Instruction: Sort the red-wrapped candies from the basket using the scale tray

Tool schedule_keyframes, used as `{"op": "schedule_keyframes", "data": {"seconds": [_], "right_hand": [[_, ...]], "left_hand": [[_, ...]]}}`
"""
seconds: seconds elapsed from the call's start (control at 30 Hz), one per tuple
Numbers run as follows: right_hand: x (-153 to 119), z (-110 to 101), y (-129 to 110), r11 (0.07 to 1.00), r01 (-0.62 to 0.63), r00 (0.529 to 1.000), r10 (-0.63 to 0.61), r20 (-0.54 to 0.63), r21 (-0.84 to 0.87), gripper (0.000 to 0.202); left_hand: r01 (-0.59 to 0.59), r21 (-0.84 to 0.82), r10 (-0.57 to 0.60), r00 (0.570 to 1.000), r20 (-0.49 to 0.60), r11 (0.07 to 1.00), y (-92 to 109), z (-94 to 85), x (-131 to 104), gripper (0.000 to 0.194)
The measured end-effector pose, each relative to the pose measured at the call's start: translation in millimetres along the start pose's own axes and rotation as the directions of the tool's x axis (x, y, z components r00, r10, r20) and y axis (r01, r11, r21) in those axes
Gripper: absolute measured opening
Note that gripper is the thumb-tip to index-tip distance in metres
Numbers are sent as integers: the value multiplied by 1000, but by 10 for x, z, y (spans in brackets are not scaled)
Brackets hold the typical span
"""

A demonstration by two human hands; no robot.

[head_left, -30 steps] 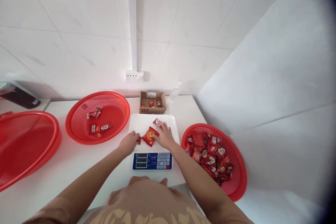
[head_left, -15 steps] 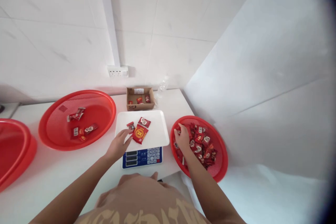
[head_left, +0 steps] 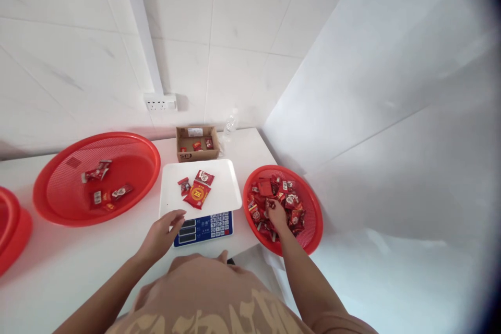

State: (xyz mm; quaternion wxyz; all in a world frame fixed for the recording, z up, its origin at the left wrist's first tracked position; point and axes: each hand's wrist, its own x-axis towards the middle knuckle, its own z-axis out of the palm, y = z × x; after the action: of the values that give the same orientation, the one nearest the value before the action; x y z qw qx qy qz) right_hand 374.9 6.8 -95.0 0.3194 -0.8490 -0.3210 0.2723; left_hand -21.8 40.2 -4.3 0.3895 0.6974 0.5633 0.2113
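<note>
My left hand (head_left: 161, 234) hovers by the front left corner of the white scale tray (head_left: 169, 203), thumb and fingers apart, holding nothing. On that tray lie a larger red packet with a yellow round print (head_left: 198, 194), a red-and-white packet (head_left: 204, 177) and a small dark red packet (head_left: 184, 186). My right hand (head_left: 277, 216) reaches into the right red basket (head_left: 318, 219), among many small red wrapped snack packets (head_left: 296, 215). Its fingers are pinched on a small red packet (head_left: 270, 203), partly hidden by them.
The scale's blue keypad panel (head_left: 203, 229) faces me. A larger red basket (head_left: 144, 188) with several packets stands left, and part of another red basket (head_left: 23, 235) shows beyond it. Behind the tray are a cardboard box (head_left: 198, 155) with a few packets and a clear plastic bottle (head_left: 231, 122).
My left hand has drawn back from the packets on the tray toward its front left corner. My right hand has shifted nearer the middle of the basket's packets. The view has shifted slightly.
</note>
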Motion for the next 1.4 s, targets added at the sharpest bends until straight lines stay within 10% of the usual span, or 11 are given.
{"op": "schedule_keyframes", "data": {"seconds": [0.37, 0.57, 0.83, 1.07, 1.23, 1.4], "right_hand": [[-202, -166, -386, 792, -158, 984, 77, 160, 590, 47], [-501, 101, -1112, 844, -14, 917, -203, 343, 537, 39], [-713, 586, -1499, 929, 49, 882, -213, 420, 368, 54], [-1288, 669, -1589, 669, -514, 609, -155, 778, 536, 52], [-1779, 718, -1577, 858, -324, 394, -259, 882, 397, 77], [-1896, 851, -1435, 928, -45, 425, -316, 848, 369, 80]], "left_hand": [[0, -11, 0, 999, 41, 1000, 32, 57, -78, 33], [-5, -74, 13, 994, 105, 997, 130, 66, -148, 27], [200, -335, -156, 976, 154, 921, 105, 57, -333, 28], [568, -803, -275, 813, 513, 182, 153, 28, -422, 50], [582, -757, -234, 813, 533, 297, 168, 145, -449, 40], [565, -779, -285, 821, 495, 274, 129, 237, -477, 40]]}}
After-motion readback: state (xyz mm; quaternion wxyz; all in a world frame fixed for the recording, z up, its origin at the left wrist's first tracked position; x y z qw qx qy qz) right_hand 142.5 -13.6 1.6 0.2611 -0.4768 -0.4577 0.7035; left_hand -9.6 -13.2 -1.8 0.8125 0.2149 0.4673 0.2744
